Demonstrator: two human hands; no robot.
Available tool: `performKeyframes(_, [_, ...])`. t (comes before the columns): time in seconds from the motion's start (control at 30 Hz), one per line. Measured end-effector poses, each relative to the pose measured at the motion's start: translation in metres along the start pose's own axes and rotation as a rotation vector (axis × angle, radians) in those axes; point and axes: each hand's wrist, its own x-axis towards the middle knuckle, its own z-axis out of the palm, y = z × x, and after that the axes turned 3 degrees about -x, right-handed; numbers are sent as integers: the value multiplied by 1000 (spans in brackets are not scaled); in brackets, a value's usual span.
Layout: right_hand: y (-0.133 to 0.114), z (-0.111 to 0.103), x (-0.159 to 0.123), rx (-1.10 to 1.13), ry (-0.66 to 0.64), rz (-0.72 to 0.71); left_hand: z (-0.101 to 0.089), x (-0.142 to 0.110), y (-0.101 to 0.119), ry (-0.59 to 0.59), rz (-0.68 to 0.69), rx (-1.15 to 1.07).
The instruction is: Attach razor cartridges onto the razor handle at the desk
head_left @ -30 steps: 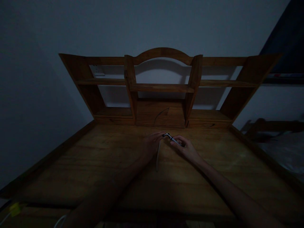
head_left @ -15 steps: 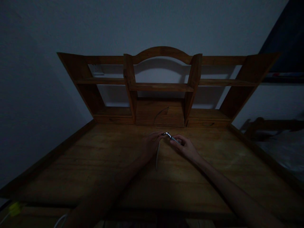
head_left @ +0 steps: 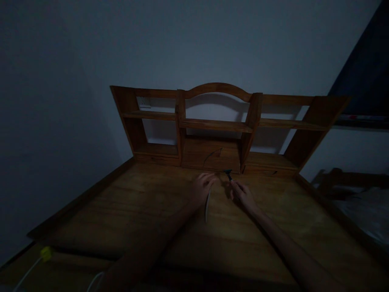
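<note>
My right hand (head_left: 244,197) is closed around the handle of a razor (head_left: 228,173). The razor's dark crosswise head points away from me, toward the back of the desk. To the left, my left hand (head_left: 203,188) is closed with its fingers curled, a short gap away from the razor head. A thin pale strip (head_left: 207,209) runs down from under the left fingers toward me; its upper end is hidden by them. The dim light blurs the finer details of both hands.
A wooden desk top (head_left: 158,190) lies under both hands. Behind it stands a wooden shelf unit (head_left: 215,125) with small drawers, against the wall. At lower left are a yellow piece (head_left: 46,254) and a white cord (head_left: 95,280).
The razor has come away from my left fingers, and its head has turned to point away from me. The view has shifted, so the shelf sits lower in the picture.
</note>
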Motion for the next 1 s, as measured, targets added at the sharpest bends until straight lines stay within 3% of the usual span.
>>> performKeyframes(0.13, [-1,-10,7,-38,39,-25,-3,-3,7,-70,-12,163])
performKeyframes(0.3, [-11,-46,-2,-205,55,-94,2,-11,16,-295,-67,397])
performKeyframes(0.5, [-22,-112,-46,-595,82,-122,4,-25,28,-410,-144,554])
performKeyframes(0.63, [-27,-132,-81,-729,137,-146,2,-19,37,-395,-195,548])
performKeyframes(0.73, [-36,-131,-104,-791,185,-269,2,-12,62,-397,-156,424])
performKeyframes(0.87, [-60,-117,-127,-832,137,-423,-3,-11,121,-571,3,-351])
performKeyframes(0.93, [-71,-109,-135,-837,99,-457,-7,-12,148,-657,102,-463])
performKeyframes(1.0, [-77,-102,-140,-825,92,-481,-11,-11,165,-663,185,-433])
